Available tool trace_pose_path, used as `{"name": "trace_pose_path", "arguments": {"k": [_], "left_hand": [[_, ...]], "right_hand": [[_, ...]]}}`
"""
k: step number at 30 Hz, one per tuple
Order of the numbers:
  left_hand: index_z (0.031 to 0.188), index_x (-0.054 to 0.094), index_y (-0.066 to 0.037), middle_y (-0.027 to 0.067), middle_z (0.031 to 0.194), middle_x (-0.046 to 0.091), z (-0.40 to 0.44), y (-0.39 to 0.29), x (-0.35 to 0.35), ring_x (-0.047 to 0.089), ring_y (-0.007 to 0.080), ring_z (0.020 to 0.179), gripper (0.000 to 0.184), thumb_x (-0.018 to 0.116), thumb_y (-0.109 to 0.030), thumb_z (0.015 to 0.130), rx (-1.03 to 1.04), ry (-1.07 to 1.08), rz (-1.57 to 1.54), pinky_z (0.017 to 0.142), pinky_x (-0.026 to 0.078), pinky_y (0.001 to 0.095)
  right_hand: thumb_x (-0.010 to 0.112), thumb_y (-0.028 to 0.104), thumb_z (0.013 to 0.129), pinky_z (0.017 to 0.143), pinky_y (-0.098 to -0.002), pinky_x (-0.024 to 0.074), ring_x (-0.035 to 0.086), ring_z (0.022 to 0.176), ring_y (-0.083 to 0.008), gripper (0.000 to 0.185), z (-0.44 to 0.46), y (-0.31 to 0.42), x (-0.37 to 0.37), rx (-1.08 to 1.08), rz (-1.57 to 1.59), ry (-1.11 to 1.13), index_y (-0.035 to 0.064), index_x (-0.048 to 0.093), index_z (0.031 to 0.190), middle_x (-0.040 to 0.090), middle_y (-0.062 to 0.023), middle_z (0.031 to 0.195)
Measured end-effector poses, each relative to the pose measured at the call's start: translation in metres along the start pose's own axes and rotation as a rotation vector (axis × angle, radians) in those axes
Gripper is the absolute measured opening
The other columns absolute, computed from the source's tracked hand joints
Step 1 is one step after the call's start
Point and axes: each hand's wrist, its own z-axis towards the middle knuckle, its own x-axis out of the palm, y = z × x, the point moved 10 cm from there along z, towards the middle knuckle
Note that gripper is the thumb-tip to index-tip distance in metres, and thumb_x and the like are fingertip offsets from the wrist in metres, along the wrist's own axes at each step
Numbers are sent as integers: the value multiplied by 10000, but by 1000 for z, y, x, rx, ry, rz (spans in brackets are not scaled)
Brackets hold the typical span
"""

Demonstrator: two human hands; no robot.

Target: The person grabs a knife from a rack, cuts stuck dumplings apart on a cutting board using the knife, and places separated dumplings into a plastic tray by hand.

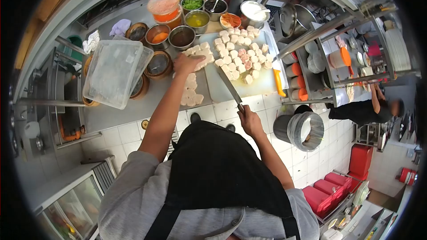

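My right hand is wrapped round the handle of a long knife, whose blade points up and left over the cutting board's front part. Pale, rounded food chunks, a few of them pinker, are spread over the white cutting board. At the board's left edge, my left hand lies with fingers stretched over another group of pale chunks, seemingly touching them. That group runs down the steel table. What the chunks are made of, I cannot tell. An orange-handled tool rests at the board's right edge.
Metal bowls of chopped greens, yellow liquid and dark sauce stand behind the board. Clear plastic lids lie at the left. A lined bin stands on the floor at right. Another person works farther right.
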Motion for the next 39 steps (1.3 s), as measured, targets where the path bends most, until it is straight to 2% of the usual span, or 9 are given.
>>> {"name": "trace_pose_path", "arguments": {"k": [7,12,21,24,29,31,33,36,39], "left_hand": [[982,672,97,273,1070,692,-6,1,-7,689,348,1009,785,891,-536,573,23,15,-385,874,528,397],[979,560,15,120,929,689,-22,-23,-4,651,178,811,397,841,-122,734,107,-42,-906,709,525,337],[1062,570,51,97,914,654,-92,22,1,608,160,782,453,807,-237,806,-70,84,-803,669,503,320],[1169,530,42,134,1072,637,-107,31,37,599,183,915,525,796,-246,820,-134,183,-794,750,509,344],[1147,538,45,133,1015,649,-117,21,24,616,194,883,479,773,-236,838,-150,147,-761,746,508,344],[1130,542,46,135,984,655,-118,20,20,624,198,864,452,761,-228,845,-143,122,-688,733,509,348],[1086,545,52,132,904,660,-115,18,26,636,212,816,415,746,-225,850,-120,124,-742,700,510,352],[1037,564,23,80,875,630,-107,20,12,588,148,737,403,770,-270,852,25,-48,-655,570,484,314],[1025,567,21,73,855,625,-119,6,1,584,143,724,395,775,-265,849,-108,57,-699,566,477,317]], "right_hand": [[581,235,977,638,-584,481,627,739,-504,242,6,8,14,16,71,-27,39,459,1047,654,-276,785],[591,235,974,644,-575,482,628,753,-507,240,7,0,7,57,77,-37,39,473,1043,654,-283,789],[571,226,991,643,-530,484,635,747,-491,255,-3,29,-33,128,304,-3,24,483,1118,655,-264,798],[583,161,986,617,-461,504,646,676,-429,236,7,86,-86,-45,322,-158,-4,494,1128,648,-212,749],[602,129,972,598,-416,516,669,650,-370,213,9,106,-109,-64,442,-302,-47,506,1045,674,-192,749],[602,146,970,593,-475,509,653,652,-435,227,16,79,-73,-194,376,-400,-41,501,1050,676,-234,769],[543,241,992,643,-614,462,601,727,-547,300,41,44,-2,18,29,47,-23,448,1100,637,-332,774],[525,264,998,639,-615,464,604,724,-542,303,60,38,34,-127,152,14,-10,433,1088,628,-340,756],[528,260,999,637,-614,463,604,729,-543,290,56,52,21,-106,159,26,-4,428,1063,628,-336,756]]}}
